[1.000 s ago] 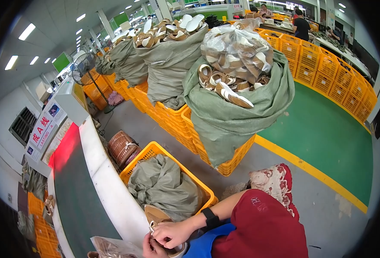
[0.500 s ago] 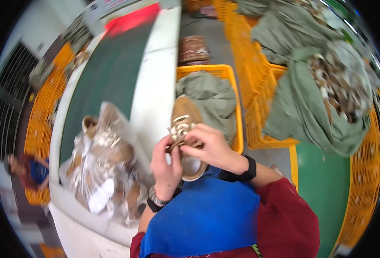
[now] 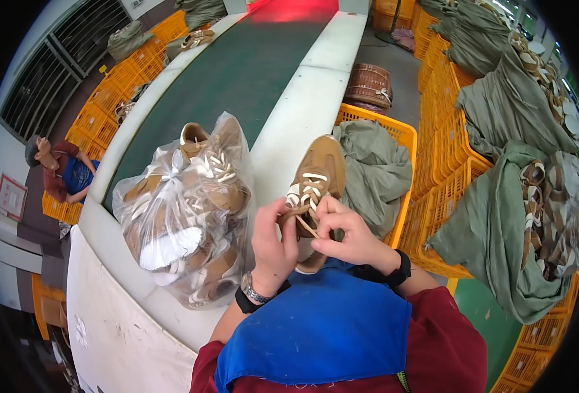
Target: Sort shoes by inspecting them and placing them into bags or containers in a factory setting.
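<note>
A tan sneaker with white-and-brown laces is in front of my body, toe pointing away from me. My left hand is closed at the near end of the lacing, pinching the shoelace beside the shoe's opening. From the other side, my right hand pinches the lace between thumb and forefinger, with a strand stretched between the two hands. Part of the shoe's opening is hidden behind my fingers. To the left, a clear plastic bag full of similar tan shoes stands on the white-edged conveyor table.
A green conveyor belt runs away from me between white borders. Right of the shoe stands a yellow crate with grey-green cloth. Stacked yellow crates with cloth and shoes line the right. Another person is at far left.
My hands, close together at the laces before, are now farther apart, with a strand stretched between them. The whole view has shifted, so the shoe and bag appear farther right.
</note>
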Demonstrator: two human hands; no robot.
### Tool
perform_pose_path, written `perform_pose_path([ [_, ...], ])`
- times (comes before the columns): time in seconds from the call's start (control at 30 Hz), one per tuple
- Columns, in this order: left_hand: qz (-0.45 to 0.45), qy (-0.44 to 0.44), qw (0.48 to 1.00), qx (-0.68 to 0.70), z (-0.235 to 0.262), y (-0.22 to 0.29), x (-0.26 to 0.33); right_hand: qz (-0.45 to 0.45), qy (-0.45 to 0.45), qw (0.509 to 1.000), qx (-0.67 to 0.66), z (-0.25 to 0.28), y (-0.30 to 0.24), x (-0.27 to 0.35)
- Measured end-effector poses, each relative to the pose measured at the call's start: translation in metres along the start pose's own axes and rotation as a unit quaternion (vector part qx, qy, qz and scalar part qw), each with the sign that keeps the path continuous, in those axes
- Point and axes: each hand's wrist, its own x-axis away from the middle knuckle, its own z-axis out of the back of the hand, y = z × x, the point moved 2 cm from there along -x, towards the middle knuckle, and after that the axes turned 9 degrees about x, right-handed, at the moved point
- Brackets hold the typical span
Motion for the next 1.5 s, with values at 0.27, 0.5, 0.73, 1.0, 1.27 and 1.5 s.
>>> perform_pose_path([
  [0.27,-0.012,-0.11,0.994,0.013,-0.009,-0.016,-0.012,-0.054,-0.006,0.998,0.014,0.01,0.01,-0.003],
  [0.5,0.023,-0.158,0.986,-0.054,-0.012,-0.029,0.005,-0.021,0.097,0.964,0.247,-0.003,0.042,0.011],
  [0.73,0.008,-0.268,0.958,-0.105,-0.046,-0.015,-0.005,0.019,0.19,0.959,0.208,0.017,0.021,0.029],
  [1.0,0.004,-0.229,0.971,-0.067,-0.056,-0.012,-0.004,0.033,0.227,0.941,0.248,0.019,0.019,0.035],
  [1.27,0.021,-0.202,0.977,-0.066,-0.061,-0.02,-0.004,0.05,0.244,0.918,0.31,0.022,0.014,0.028],
  [1.5,-0.046,-0.126,0.991,0.004,-0.05,-0.006,-0.007,-0.047,0.275,0.935,0.218,0.02,0.011,0.028],
])
